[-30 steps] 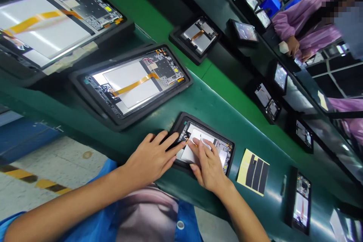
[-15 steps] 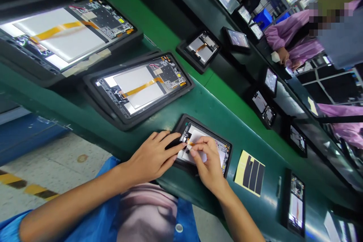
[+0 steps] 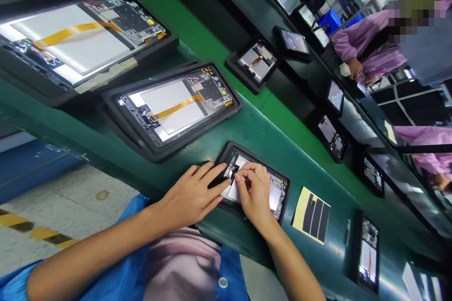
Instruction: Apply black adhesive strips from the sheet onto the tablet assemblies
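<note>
An opened tablet [image 3: 277, 195] lies in a black foam tray [image 3: 230, 146] in front of me, its white battery and circuit board showing. My left hand [image 3: 192, 193] rests palm down at the tray's left end, fingers stretched, with the index fingertip on the tablet's dark end strip. Over the middle of the tablet my right hand [image 3: 254, 193] is closed, thumb and index finger pinched together near that strip. Whatever sits between those fingertips is too small to make out. The right hand hides most of the orange ribbon cable. To the right lies a yellow sheet [image 3: 299, 214] with black adhesive strips [image 3: 319, 221].
Two larger-looking opened tablets in foam trays [image 3: 158, 150] [image 3: 52, 99] stand to the left on the green bench [image 3: 275, 136]. Another tablet [image 3: 369, 254] lies at the right. Beyond, a black conveyor carries several tablets [image 3: 256, 62]. A co-worker in pink sleeves [image 3: 360, 33] works across the line.
My right hand has shifted slightly left and its fingers have drawn into a tighter pinch. The left hand has hardly moved. Tablets on the far conveyor have shifted slightly to the right.
</note>
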`<state>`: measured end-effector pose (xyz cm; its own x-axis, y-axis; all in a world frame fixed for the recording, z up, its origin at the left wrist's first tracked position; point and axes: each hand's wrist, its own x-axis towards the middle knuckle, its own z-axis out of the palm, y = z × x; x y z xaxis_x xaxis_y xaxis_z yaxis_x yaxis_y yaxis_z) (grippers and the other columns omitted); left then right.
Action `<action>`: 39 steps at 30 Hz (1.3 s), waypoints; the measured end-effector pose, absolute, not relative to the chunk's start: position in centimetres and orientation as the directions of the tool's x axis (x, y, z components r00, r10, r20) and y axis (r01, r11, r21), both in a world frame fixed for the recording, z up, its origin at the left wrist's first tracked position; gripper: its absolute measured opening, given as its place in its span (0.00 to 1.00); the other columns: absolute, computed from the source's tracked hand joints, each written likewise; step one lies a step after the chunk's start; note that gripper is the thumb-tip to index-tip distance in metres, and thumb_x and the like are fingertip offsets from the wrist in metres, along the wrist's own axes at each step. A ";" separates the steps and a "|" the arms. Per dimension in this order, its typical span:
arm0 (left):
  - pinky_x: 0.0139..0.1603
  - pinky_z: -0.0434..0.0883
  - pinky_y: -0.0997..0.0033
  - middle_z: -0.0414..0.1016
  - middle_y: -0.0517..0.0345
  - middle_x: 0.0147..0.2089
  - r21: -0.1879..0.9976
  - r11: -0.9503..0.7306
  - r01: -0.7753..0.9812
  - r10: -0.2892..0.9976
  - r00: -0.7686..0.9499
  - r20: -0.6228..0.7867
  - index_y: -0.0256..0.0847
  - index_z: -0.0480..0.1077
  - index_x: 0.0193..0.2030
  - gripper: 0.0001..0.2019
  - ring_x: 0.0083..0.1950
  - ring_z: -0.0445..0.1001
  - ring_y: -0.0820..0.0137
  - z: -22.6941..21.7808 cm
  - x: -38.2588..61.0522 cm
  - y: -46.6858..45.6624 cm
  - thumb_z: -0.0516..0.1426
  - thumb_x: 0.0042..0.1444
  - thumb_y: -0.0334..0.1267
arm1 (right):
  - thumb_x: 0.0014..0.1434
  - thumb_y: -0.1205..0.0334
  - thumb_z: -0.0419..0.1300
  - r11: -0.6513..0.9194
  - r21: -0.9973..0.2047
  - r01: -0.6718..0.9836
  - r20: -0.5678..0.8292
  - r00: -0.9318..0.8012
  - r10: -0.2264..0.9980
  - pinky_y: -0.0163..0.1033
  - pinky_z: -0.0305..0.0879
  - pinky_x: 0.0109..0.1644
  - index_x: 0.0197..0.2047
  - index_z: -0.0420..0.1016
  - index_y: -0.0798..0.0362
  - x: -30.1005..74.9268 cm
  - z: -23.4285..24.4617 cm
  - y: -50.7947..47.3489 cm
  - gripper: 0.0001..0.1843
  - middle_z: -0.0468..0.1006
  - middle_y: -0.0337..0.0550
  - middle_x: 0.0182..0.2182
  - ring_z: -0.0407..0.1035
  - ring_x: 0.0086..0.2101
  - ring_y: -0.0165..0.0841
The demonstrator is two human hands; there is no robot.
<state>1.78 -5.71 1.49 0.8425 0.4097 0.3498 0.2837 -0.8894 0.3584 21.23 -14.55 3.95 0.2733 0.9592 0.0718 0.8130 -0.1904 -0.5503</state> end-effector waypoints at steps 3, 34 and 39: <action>0.49 0.68 0.55 0.71 0.43 0.68 0.326 -0.895 0.304 0.404 0.863 0.304 0.46 0.74 0.62 0.19 0.60 0.72 0.49 1.5 2.0 -5.8 0.52 0.70 0.42 | 0.72 0.61 0.58 -0.179 -0.546 0.818 0.092 0.271 0.958 0.46 0.58 0.50 0.40 0.77 0.49 21.3 3.9 -14.6 0.08 0.76 0.43 0.43 0.67 0.44 0.39; 0.50 0.75 0.64 0.68 0.47 0.67 0.599 -0.772 0.213 0.584 0.610 0.536 0.52 0.61 0.73 0.28 0.55 0.75 0.60 -1.4 1.1 -4.0 0.55 0.67 0.36 | 0.76 0.53 0.53 0.077 0.174 0.982 0.332 -0.132 0.934 0.42 0.64 0.41 0.41 0.74 0.51 37.3 5.2 -18.9 0.15 0.79 0.45 0.34 0.70 0.35 0.36; 0.52 0.77 0.65 0.71 0.49 0.65 0.622 -0.751 0.223 0.604 0.612 0.511 0.53 0.63 0.71 0.26 0.59 0.76 0.59 -1.8 1.2 -3.9 0.55 0.67 0.38 | 0.75 0.57 0.54 -0.167 0.191 0.967 0.364 0.088 0.927 0.49 0.62 0.49 0.47 0.75 0.52 43.5 7.0 -15.4 0.11 0.79 0.51 0.39 0.71 0.42 0.42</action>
